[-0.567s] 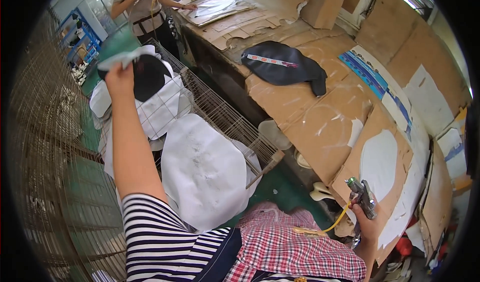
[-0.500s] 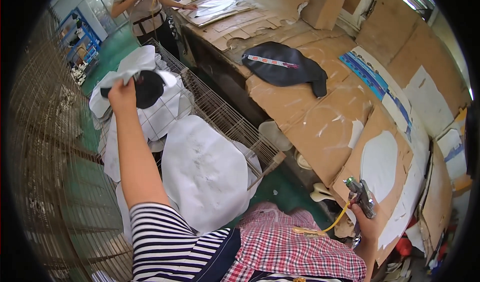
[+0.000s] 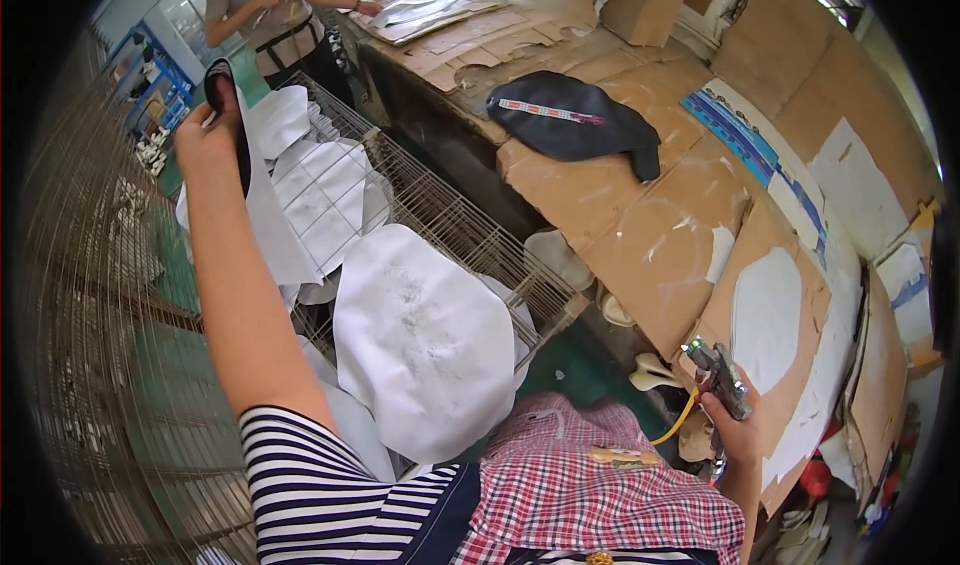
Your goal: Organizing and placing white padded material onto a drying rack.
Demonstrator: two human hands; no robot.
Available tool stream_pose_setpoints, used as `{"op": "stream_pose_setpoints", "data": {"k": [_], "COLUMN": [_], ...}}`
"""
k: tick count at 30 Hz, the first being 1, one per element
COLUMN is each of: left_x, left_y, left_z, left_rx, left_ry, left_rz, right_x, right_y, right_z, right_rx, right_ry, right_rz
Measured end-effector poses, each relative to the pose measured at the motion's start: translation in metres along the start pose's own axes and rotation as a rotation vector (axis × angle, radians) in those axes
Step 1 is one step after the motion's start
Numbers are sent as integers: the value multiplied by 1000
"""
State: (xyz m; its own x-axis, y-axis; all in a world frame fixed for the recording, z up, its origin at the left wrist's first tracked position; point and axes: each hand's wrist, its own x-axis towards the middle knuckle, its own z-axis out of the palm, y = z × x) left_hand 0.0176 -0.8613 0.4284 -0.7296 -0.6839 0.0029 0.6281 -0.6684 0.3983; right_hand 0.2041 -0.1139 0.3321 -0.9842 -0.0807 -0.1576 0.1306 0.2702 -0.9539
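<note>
Out ahead on the left, my left hand (image 3: 208, 137) pinches the upper edge of a sheet piece (image 3: 264, 227), black on one face and white on the other. It hangs upright over a wire rack (image 3: 440, 223) spread with white sheet pieces. A large white piece (image 3: 425, 340) with grey smudges lies on the rack's near end. Low on the right, my right hand (image 3: 738, 430) is wrapped around a metal spray gun (image 3: 718, 377) with a yellow hose (image 3: 680, 420). Beyond it, a black cut piece (image 3: 575, 125) with a patterned strip lies on the cardboard-covered table (image 3: 640, 255).
A tall stack of wire racks (image 3: 95, 315) rises close on my left. Another person (image 3: 265, 25) stands at the table's far end, one hand on a pile of flat sheets (image 3: 425, 7). Cardboard panels (image 3: 830, 85) line the right side. A white oval sheet (image 3: 768, 305) lies near my right hand.
My left hand has moved left and up, turning the black-and-white piece from lying nearly flat to hanging on edge. The right hand keeps its hold on the spray gun.
</note>
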Motion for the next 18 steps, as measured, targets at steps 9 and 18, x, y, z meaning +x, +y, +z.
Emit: {"op": "stream_pose_setpoints", "data": {"k": [9,18], "left_x": [63,-63], "left_y": [23,-13], "left_z": [25,-272], "left_rx": [-60,462], "left_ry": [-188,339], "left_rz": [108,12], "right_x": [-11,-10], "right_y": [-5,3], "right_z": [1,5], "right_rx": [-32,-41], "right_ry": [108,-8], "right_rz": [35,54]}}
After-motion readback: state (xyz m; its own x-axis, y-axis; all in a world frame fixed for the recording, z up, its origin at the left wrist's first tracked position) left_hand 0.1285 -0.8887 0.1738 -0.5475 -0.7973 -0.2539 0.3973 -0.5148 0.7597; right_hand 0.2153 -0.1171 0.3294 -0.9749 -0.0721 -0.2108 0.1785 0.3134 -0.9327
